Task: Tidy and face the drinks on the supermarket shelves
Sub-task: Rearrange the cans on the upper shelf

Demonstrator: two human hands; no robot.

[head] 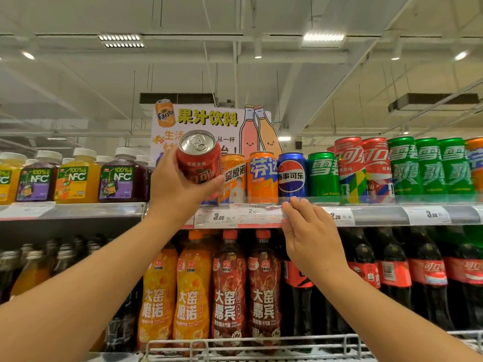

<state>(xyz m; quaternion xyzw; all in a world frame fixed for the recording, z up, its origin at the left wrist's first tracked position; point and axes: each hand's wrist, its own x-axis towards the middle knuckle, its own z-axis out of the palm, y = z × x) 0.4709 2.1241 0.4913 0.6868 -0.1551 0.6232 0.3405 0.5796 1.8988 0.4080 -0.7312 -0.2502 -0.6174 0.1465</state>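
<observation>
My left hand grips a red cola can, tilted with its silver top toward me, in front of the left end of the top shelf's can row. Behind it stand an orange Dayao can, an orange Fanta can, a blue Pepsi can and a green Sprite can. My right hand rests with fingers apart against the top shelf's clear front rail, just below the Pepsi can, holding nothing.
Taller red cola cans and green Sprite cans fill the shelf's right. NFC juice bottles stand at left. Below are Dayao bottles and cola bottles behind a wire rail. A Fanta sign stands behind.
</observation>
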